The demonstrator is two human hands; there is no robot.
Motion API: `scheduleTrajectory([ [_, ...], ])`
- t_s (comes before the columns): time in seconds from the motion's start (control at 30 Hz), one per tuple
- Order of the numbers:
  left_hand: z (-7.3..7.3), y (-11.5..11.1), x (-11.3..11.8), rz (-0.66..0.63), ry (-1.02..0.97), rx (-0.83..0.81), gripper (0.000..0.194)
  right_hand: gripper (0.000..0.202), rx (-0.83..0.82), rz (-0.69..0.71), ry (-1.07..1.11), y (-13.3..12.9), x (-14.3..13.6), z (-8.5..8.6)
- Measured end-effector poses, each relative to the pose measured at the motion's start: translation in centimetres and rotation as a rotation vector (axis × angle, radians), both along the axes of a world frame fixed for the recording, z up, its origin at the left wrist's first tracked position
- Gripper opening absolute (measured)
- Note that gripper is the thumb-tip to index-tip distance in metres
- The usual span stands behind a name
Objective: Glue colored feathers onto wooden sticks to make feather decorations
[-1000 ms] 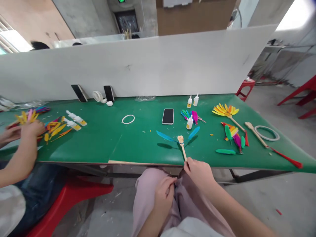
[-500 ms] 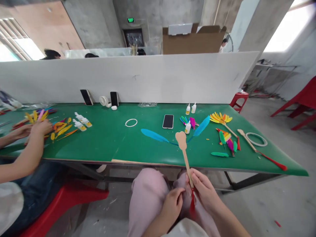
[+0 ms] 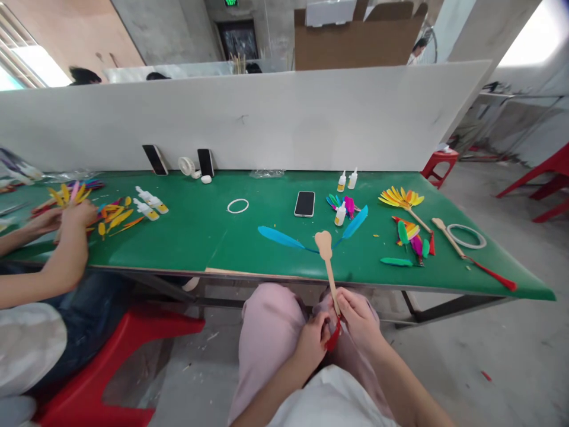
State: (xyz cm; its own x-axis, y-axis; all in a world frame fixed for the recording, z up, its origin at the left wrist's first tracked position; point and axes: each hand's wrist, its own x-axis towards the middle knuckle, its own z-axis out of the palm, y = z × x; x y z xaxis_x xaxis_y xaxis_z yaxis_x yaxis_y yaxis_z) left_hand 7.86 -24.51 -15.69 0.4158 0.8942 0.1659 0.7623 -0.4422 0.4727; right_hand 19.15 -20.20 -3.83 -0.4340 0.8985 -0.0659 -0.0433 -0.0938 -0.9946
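My right hand (image 3: 358,314) is closed around the lower end of a flat wooden fan handle (image 3: 329,270), whose rounded, lobed head points up toward the table edge. Two blue feathers spread from behind that head, the left one (image 3: 280,236) low and the right one (image 3: 355,223) steeper; their quill ends are hidden. A red tassel (image 3: 334,335) hangs from the handle's bottom. My left hand (image 3: 313,339) is closed, fingers pinched against the tassel above my lap.
On the green table (image 3: 186,237) lie a white ring (image 3: 237,206), a phone (image 3: 304,204), glue bottles (image 3: 340,214), loose feathers (image 3: 411,237), a yellow feather fan (image 3: 402,198) and another wooden handle (image 3: 448,238). A co-worker's hands (image 3: 75,216) hold yellow feathers at left.
My left hand has come up to the red tassel, which now bends toward its fingers instead of hanging straight. The handle and blue feathers shift slightly against the table. My view tilts down.
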Motion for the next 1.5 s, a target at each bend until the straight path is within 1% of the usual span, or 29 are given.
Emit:
scheduleTrajectory([
  [0.03, -0.2, 0.0, 0.1, 0.057, 0.014, -0.043, 0.042, 0.032, -0.001, -0.001, -0.006, 0.0, 0.0, 0.0],
  [0.1, -0.5, 0.0, 0.2, 0.174, 0.003, -0.167, 0.03, 0.03, 0.006, -0.011, -0.023, -0.1, -0.1, 0.2],
  [0.17, -0.5, 0.1, 0.3, 0.213, -0.005, -0.262, 0.021, 0.029, 0.02, -0.028, -0.047, -0.2, -0.2, 0.4],
  [0.3, -0.3, 0.2, 0.5, 0.237, -0.035, -0.375, 0.022, 0.029, 0.049, -0.053, -0.13, -0.3, -0.1, 0.5],
  [0.47, -0.6, 0.1, 0.5, 0.281, -0.134, -0.422, 0.021, 0.03, 0.136, -0.035, -0.258, -0.3, 0.1, 0.1],
  [0.53, -0.6, 0.0, 0.4, 0.308, -0.196, -0.416, 0.024, 0.029, 0.215, -0.053, -0.365, -0.2, 0.3, 0.0],
  [0.63, -0.2, -0.1, 0.4, 0.352, -0.298, -0.385, 0.024, 0.028, 0.377, -0.148, -0.593, 0.2, 0.7, -0.5],
  [0.7, 0.3, -0.2, 0.4, 0.366, -0.357, -0.365, 0.024, 0.029, 0.432, -0.237, -0.698, 0.5, 1.0, -1.2],
  [0.77, 0.8, -0.2, 0.3, 0.37, -0.4, -0.351, 0.03, 0.032, 0.467, -0.338, -0.797, 0.9, 1.2, -2.0],
  [0.83, 1.1, -0.1, 0.3, 0.373, -0.43, -0.344, 0.031, 0.035, 0.506, -0.431, -0.917, 1.4, 1.2, -2.7],
  [0.93, 1.4, -0.1, 0.4, 0.372, -0.462, -0.349, 0.028, 0.037, 0.546, -0.485, -1.069, 2.2, 0.9, -3.0],
  [1.1, 1.5, -0.1, 0.8, 0.384, -0.499, -0.388, 0.026, 0.033, 0.555, -0.45, -1.245, 3.8, 0.2, -2.7],
  [1.23, 1.8, -0.2, 0.9, 0.364, -0.501, -0.428, 0.027, 0.031, 0.549, -0.391, -1.329, 5.2, -0.5, -2.2],
  [1.4, 2.0, 0.0, 0.8, 0.286, -0.478, -0.479, 0.027, 0.03, 0.549, -0.325, -1.366, 7.0, -1.3, -1.3],
  [1.5, 2.2, 0.5, 0.8, 0.179, -0.427, -0.576, 0.03, 0.036, 0.532, -0.305, -1.358, 8.3, -1.1, -0.3],
])
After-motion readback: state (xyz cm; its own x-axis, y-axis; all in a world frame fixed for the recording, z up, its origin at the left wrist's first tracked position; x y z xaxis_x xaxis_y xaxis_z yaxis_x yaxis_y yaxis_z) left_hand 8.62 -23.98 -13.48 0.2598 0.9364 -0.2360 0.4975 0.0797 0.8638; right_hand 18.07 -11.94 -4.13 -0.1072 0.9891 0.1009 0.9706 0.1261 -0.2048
